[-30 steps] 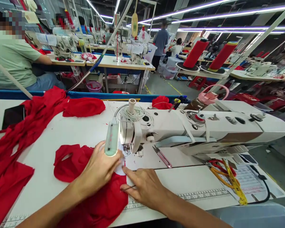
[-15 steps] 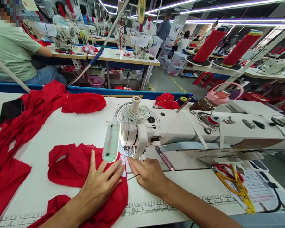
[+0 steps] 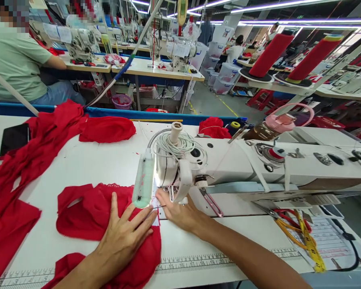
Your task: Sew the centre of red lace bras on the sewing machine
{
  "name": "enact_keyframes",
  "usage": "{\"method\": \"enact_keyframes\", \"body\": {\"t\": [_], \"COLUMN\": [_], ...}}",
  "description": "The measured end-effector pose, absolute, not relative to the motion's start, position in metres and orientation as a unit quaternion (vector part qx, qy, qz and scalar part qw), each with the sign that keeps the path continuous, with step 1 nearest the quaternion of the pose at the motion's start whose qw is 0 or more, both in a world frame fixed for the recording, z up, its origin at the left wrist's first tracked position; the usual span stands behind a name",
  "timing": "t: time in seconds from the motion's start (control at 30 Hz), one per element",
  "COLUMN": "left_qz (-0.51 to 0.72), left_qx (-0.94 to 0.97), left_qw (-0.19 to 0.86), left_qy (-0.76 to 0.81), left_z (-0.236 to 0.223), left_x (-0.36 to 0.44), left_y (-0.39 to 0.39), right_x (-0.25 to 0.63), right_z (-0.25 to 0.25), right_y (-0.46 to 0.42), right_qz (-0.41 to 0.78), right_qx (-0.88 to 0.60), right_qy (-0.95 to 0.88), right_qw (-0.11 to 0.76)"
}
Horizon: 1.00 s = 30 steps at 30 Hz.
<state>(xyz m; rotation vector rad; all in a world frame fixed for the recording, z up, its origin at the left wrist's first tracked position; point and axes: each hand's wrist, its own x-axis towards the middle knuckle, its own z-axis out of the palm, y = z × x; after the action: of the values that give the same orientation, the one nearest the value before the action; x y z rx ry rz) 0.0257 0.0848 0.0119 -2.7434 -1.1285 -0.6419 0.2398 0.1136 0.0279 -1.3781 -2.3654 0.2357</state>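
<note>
My left hand (image 3: 128, 228) lies flat with fingers spread on a red fabric piece (image 3: 84, 216), pressing it to the table left of the needle area. The fabric has an opening at its left and a scalloped upper edge. A small white patch (image 3: 156, 216) shows along its right edge. My right hand (image 3: 180, 210) is closed beside the presser foot (image 3: 171, 190) of the white sewing machine (image 3: 225, 160), its fingertips partly behind the machine head. A thin dark stick (image 3: 159, 206) juts left from its fingers; the rest is hidden. A clear greenish guard (image 3: 143, 180) hangs over the fabric.
More red fabric (image 3: 45, 148) and a black phone (image 3: 15, 138) lie at left. Pink-handled snips (image 3: 210, 202) rest under the machine arm. Scissors (image 3: 291, 228) and a yellow tape measure (image 3: 311, 245) lie at right. A co-worker in green (image 3: 15, 60) sits across.
My right hand has moved forward and slightly left, closer to the presser foot, and the thin stick has moved with it. My left hand and the fabric have shifted slightly left.
</note>
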Motion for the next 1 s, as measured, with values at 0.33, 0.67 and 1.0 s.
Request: {"method": "enact_keyframes", "body": {"t": [0.33, 0.67, 1.0], "left_qz": [-0.185, -0.183, -0.192], "left_qx": [-0.918, -0.923, -0.919], "left_qw": [0.016, 0.011, -0.007], "left_qy": [-0.350, -0.339, -0.344], "left_z": [0.011, 0.014, 0.015], "left_x": [0.030, 0.035, 0.035], "left_y": [0.108, 0.112, 0.114], "right_x": [0.264, 0.258, 0.258], "right_z": [0.012, 0.014, 0.013], "right_y": [0.080, 0.076, 0.076], "right_qz": [0.044, 0.014, -0.003], "right_qx": [-0.469, -0.409, -0.403], "right_qy": [-0.840, -0.878, -0.882], "right_qw": [0.267, 0.249, 0.243]}}
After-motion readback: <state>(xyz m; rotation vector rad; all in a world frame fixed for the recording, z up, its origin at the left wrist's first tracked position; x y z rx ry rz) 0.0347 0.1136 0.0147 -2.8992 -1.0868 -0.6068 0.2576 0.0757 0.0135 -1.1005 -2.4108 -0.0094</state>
